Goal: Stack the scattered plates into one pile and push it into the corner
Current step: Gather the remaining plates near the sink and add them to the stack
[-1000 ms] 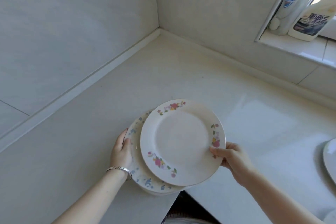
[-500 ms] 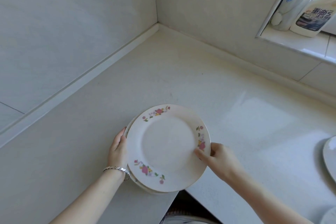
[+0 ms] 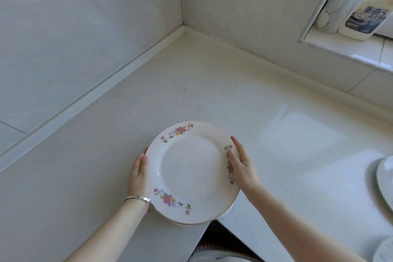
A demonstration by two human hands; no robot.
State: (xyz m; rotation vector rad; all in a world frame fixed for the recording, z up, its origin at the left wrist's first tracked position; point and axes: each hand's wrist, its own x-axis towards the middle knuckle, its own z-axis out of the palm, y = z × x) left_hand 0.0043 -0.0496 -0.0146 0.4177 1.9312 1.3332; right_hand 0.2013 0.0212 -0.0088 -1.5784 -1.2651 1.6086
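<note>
The person's left hand (image 3: 139, 173), a silver bracelet (image 3: 139, 199) at its wrist, is pressed against the nine o'clock edge of a pile of white round china plates with pink flower sprigs round the rim (image 3: 192, 173); its fingers (image 3: 145, 158) curl onto the rim there, gripping it. The pile sits at the near edge of the pale stone tabletop (image 3: 127, 125), its six o'clock side reaching out over the notch in the front edge, and from here I cannot count how many plates lie under the top one. The right hand (image 3: 239, 166) lies along the three o'clock rim, fingers stretched flat and closed against it. So the two hands hold the pile between them. I would judge the stacking mostly done but not finished: another white plate (image 3: 386, 181) sits alone at the far right edge, well apart, and the corner (image 3: 183, 27) up at twelve o'clock is bare, so the push is still to come. On the window ledge at two o'clock stand two white plastic bottles: one with a blue badge too blurred to read (image 3: 338, 2), the other with Chinese lettering I cannot make out (image 3: 368, 15).
</note>
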